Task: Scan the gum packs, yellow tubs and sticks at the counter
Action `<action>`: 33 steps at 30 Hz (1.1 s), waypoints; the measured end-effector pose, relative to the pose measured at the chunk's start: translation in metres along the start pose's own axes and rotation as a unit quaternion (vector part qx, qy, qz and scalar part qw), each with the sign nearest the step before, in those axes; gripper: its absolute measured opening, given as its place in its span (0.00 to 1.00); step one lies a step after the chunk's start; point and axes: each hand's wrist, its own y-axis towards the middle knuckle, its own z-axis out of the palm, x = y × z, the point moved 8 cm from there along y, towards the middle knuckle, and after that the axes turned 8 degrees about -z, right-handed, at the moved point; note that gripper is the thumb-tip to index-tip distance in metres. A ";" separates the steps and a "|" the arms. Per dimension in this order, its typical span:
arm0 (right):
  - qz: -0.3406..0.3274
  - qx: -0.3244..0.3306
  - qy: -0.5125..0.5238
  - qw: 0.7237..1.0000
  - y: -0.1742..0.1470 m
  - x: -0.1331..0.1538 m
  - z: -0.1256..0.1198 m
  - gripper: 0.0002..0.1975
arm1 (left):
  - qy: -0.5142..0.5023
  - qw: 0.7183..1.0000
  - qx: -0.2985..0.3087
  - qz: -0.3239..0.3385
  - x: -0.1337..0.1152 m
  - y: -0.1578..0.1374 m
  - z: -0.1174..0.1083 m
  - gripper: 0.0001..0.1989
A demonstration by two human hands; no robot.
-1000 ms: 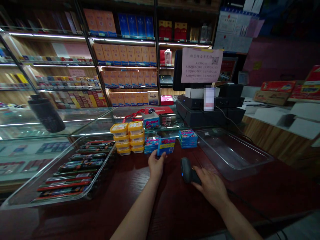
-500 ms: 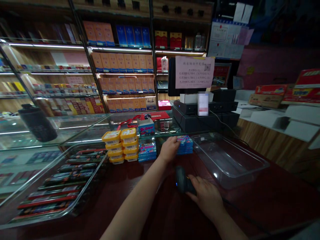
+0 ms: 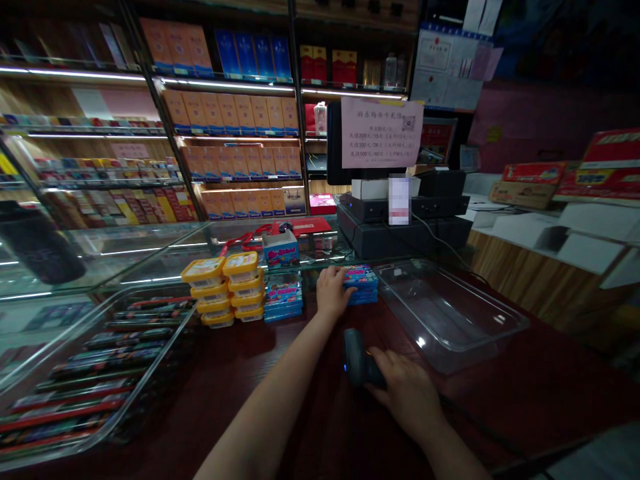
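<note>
My left hand (image 3: 333, 291) rests against the left side of a stack of blue packets (image 3: 363, 283), its thumb spread from the fingers and over the stack's near corner. Closed round the handle of a dark barcode scanner (image 3: 354, 358), my right hand (image 3: 407, 390) is low over the counter, with a small blue light showing on the scanner's head. Left of my left hand stands a second stack of blue packets (image 3: 283, 297). Behind that stack is an opened blue carton (image 3: 281, 252). Yellow-lidded tubs (image 3: 246, 287) are piled in two columns beside it.
A clear plastic tray (image 3: 450, 313) lies to the right, and another tray (image 3: 165, 360) full of dark, stick-like packs is at the left. A dark bottle (image 3: 43, 247) stands behind it. A monitor with a pink notice (image 3: 383, 133) rises at the back above a cash drawer (image 3: 405, 237).
The view has shifted slightly, so things sit further left. My left thumb has spread from the fingers beside the packet stack. The right hand keeps the scanner in nearly the same place.
</note>
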 end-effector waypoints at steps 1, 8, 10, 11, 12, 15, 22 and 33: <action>0.002 0.002 0.004 1.000 0.000 0.000 0.000 0.25 | -0.035 0.998 -0.015 -0.041 0.012 -0.002 -0.003 0.23; 0.005 0.005 0.026 1.000 0.000 -0.002 0.000 0.24 | -0.249 0.957 -0.016 -0.146 0.043 0.000 0.007 0.10; 0.006 0.009 0.024 1.000 0.001 -0.003 0.000 0.24 | -0.245 0.958 -0.016 -0.148 0.040 0.003 0.011 0.10; 0.007 0.011 0.021 1.000 0.001 -0.003 0.000 0.24 | -0.233 0.961 -0.012 -0.147 0.037 0.004 0.014 0.10; 0.008 0.012 0.018 1.000 0.001 -0.003 0.000 0.24 | -0.218 0.965 -0.008 -0.144 0.034 0.005 0.016 0.11; 0.007 0.013 0.012 1.000 0.001 -0.003 0.000 0.23 | -0.167 0.977 0.000 -0.137 0.027 0.007 0.021 0.11; -0.008 0.000 0.008 1.000 -0.004 -0.001 -0.003 0.21 | -0.118 0.987 0.011 -0.110 0.026 -0.005 0.009 0.12; -0.054 -0.046 -0.022 0.997 -0.010 0.000 0.002 0.22 | 0.230 0.965 -0.035 -0.123 0.089 -0.068 -0.087 0.15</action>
